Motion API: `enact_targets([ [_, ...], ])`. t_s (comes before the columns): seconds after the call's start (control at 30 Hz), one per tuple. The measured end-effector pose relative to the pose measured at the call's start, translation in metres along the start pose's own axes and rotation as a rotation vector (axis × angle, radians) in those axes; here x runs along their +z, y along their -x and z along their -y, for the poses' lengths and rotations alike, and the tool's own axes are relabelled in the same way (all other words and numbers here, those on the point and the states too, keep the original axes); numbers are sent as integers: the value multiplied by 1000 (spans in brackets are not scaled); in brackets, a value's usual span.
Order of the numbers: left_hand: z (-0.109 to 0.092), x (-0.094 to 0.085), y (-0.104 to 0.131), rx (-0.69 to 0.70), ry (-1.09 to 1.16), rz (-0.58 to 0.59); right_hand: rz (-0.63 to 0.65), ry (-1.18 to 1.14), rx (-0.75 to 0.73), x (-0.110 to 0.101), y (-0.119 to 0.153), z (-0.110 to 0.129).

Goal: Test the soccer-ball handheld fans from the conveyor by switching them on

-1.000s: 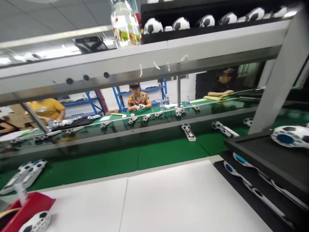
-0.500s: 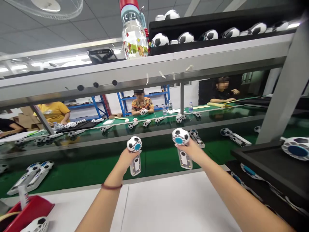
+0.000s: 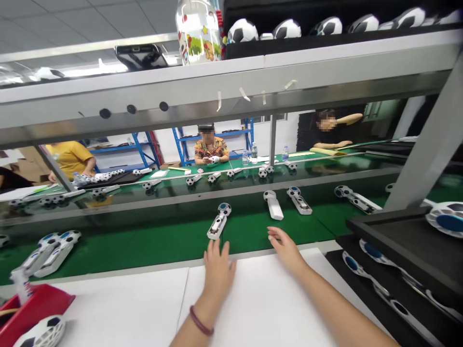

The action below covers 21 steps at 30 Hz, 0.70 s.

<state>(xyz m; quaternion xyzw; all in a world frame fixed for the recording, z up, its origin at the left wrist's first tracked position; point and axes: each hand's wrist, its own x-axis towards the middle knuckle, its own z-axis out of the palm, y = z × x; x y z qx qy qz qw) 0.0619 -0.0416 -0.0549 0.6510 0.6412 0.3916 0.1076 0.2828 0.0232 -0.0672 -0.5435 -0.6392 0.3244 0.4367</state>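
Note:
My left hand (image 3: 218,269) hovers open over the far edge of the white table top (image 3: 275,308), fingers spread, holding nothing. Just beyond it a small football-patterned handheld fan (image 3: 218,222) lies on the green conveyor belt (image 3: 144,243). My right hand (image 3: 287,246) is also open and empty at the table's far edge. A second football fan (image 3: 273,204) lies on the belt beyond it, beside a third fan (image 3: 299,199).
A red bin (image 3: 34,308) with a fan head sits at the near left. Black trays (image 3: 401,270) with fan parts stand on the right. More fans lie along the belt. Other people sit at the far side. A metal shelf (image 3: 231,82) overhead carries a bottle, a phone and football heads.
Half a second ago each hand held a football fan upright over the belt. Both fans now lie on the belt, and both hands have let go and drawn back to the table edge.

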Motion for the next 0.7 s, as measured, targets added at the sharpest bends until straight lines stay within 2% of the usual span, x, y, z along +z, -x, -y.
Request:
enact_targets([
  [0.1,-14,25,27,108,-336,120,102,90,-84,8,12,5],
  [0.2,-18,31,36,126,-476,203,164,168,-140,9,20,13],
  [0.4,-21,22,31,94,-528,283,185,199,-142,5,26,16],
  [0.7,-26,20,30,59,-492,342,137,74,-48,7,23,7],
])
